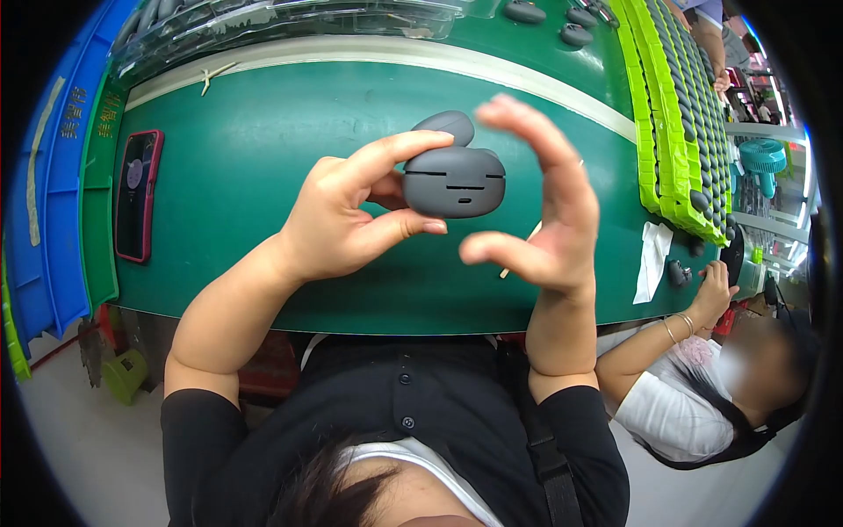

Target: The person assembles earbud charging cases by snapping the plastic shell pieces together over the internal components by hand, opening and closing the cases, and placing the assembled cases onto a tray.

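My left hand [338,202] is closed on a dark grey earbud charging case [455,195], thumb below and index finger above. The case's port and slots face me. Behind it shows a second dark grey case [446,126], partly covered by my index finger; I cannot tell whether that one rests on the table or is held too. To the right, my right hand [562,211] is apart from the case, thumb and fingers spread, slightly blurred, with nothing in it. A thin pale stick [534,231] is partly hidden behind this hand.
A phone [139,195] lies on the green table [263,114] at left, near blue and green bins [63,176]. Lime trays [654,114] of dark cases stand at right, by white paper [652,263]. A co-worker [685,395] sits at right. Loose cases [575,35] lie at the back.
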Available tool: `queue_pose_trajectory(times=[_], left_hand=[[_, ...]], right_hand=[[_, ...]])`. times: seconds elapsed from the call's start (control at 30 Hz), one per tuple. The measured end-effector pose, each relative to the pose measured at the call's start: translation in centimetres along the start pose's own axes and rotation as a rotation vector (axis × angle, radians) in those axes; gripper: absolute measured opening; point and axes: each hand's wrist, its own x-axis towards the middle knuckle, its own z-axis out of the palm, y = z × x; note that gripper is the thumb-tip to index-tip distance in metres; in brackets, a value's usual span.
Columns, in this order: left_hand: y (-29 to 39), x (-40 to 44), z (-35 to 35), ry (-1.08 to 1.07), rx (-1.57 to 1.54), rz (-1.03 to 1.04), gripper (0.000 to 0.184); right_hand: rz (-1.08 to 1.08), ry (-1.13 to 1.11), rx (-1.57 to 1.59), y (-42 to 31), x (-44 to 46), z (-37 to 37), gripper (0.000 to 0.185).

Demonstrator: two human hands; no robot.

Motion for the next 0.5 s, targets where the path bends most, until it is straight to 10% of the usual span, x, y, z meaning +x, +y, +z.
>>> queue_pose_trajectory(times=[0.3, 0.5], left_hand=[[0.6, -0.7, 1.4, 0.085, 0.081, -0.031, 0.053], [1.7, -1.2, 1.1, 0.048, -0.169, 0.037, 0.058]], right_hand=[[-0.129, -0.023, -0.418, -0.6, -0.7, 5.4, 0.095], [0.548, 0.193, 0.74, -0.3, -0.5, 2.3, 0.083]])
